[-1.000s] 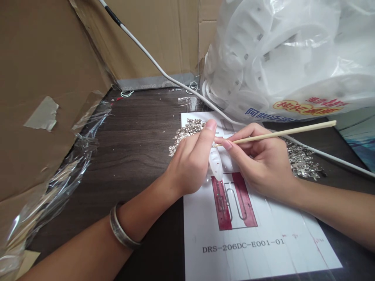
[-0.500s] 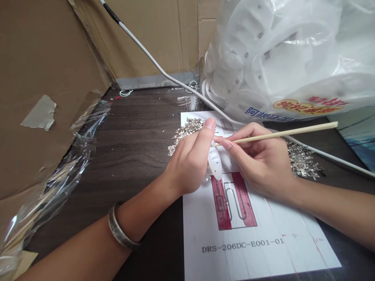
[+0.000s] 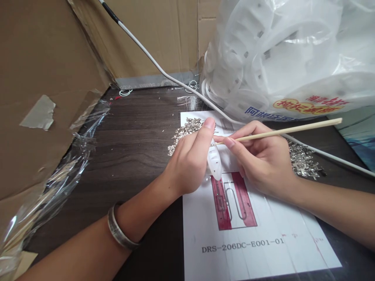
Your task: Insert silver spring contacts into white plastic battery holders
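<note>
My left hand [image 3: 191, 160] is closed on a white translucent plastic part [image 3: 215, 163], which is slotted and rounded at its lower end. Most of that part is hidden behind my fingers. Pinched between thumb and fingers of my right hand [image 3: 259, 156] is a thin wooden stick [image 3: 288, 130]. Its near-left tip reaches the upper edge of the plastic part; whether it touches cannot be made out. Below both hands lies a printed sheet [image 3: 260, 253] with a red-and-white diagram [image 3: 233, 201]. Small metal pieces [image 3: 183, 132] are heaped just beyond my left hand.
Another heap of metal pieces [image 3: 304, 160] lies right of my right hand. A clear bag [image 3: 293, 70] of white plastic parts stands behind. A white cable [image 3: 164, 72] crosses the scene. Cardboard [image 3: 43, 50] and a plastic sleeve of wooden sticks [image 3: 49, 207] line the left side.
The wooden stick has shifted slightly, its far end moving a little right and up. My right hand has moved with it a little. My left hand stays almost in place.
</note>
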Available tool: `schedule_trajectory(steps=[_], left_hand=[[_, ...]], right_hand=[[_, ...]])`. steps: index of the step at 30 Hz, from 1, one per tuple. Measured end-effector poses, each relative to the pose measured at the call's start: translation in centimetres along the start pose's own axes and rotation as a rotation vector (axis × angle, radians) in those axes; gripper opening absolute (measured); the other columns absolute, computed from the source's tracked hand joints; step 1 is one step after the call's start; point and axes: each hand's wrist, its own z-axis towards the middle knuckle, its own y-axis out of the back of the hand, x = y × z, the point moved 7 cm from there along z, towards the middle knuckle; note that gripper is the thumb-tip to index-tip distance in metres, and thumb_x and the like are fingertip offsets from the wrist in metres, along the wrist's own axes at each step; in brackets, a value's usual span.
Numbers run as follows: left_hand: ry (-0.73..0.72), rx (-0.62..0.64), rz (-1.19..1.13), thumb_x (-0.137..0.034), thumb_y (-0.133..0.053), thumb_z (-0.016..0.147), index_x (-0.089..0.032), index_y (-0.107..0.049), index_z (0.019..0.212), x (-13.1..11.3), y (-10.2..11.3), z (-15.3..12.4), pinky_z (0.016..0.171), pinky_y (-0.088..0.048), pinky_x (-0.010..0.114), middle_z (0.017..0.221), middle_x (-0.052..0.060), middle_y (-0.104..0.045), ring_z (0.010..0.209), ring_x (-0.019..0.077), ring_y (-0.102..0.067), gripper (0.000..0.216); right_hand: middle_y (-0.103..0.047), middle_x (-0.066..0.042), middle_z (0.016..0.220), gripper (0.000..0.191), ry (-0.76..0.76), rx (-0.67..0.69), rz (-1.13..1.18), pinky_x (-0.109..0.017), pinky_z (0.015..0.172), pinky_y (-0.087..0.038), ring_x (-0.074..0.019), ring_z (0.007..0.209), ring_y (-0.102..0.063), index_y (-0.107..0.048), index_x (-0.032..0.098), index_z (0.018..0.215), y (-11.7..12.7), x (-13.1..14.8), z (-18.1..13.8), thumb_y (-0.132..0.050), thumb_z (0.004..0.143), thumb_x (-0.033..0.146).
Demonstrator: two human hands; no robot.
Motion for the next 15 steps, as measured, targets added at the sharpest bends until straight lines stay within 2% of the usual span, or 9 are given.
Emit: schedule_trajectory(steps=[3,7,10,15], left_hand=[[0.001,-0.008,0.007,-0.065,-0.027,0.097,-0.022,-0.036,0.057,0.06,0.06,0.00,0.054,-0.039,0.032,0.048,0.001,-0.043,0.053,0.0146,-0.047,0.060],[0.016,0.021,-0.015,-0.066,-0.026,0.097,-0.022,-0.034,0.056,0.12,-0.17,-0.01,0.054,-0.039,0.032,0.046,0.001,-0.043,0.051,0.0145,-0.047,0.061],[0.015,0.011,-0.025,-0.065,-0.028,0.097,-0.023,-0.034,0.056,-0.01,-0.13,0.02,0.055,-0.040,0.032,0.045,0.001,-0.044,0.054,0.0158,-0.050,0.059],[0.010,-0.008,0.009,-0.064,-0.027,0.097,-0.023,-0.039,0.056,-0.01,-0.02,0.08,0.054,-0.041,0.032,0.045,0.002,-0.045,0.054,0.0155,-0.049,0.059]], right_hand=[[-0.053,0.005,0.058,0.019,-0.024,0.019,0.025,-0.019,0.033,-0.026,-0.0046,0.042,-0.042,-0.061,0.019,0.075,-0.12,-0.20,0.00,-0.074,0.087,0.024],[-0.061,0.002,0.067,0.019,-0.024,0.002,0.061,-0.019,0.032,-0.025,-0.0047,0.044,-0.045,-0.060,0.019,0.076,0.04,-0.22,-0.03,-0.073,0.088,0.025],[-0.054,0.005,0.059,0.021,-0.047,0.016,0.075,-0.019,0.031,-0.022,-0.0041,0.039,-0.039,-0.059,0.019,0.075,-0.04,-0.50,-0.09,-0.074,0.088,0.027],[-0.053,0.006,0.057,0.021,-0.030,0.006,0.018,-0.018,0.033,-0.028,-0.0045,0.041,-0.042,-0.060,0.019,0.075,0.06,-0.42,-0.08,-0.076,0.086,0.025]])
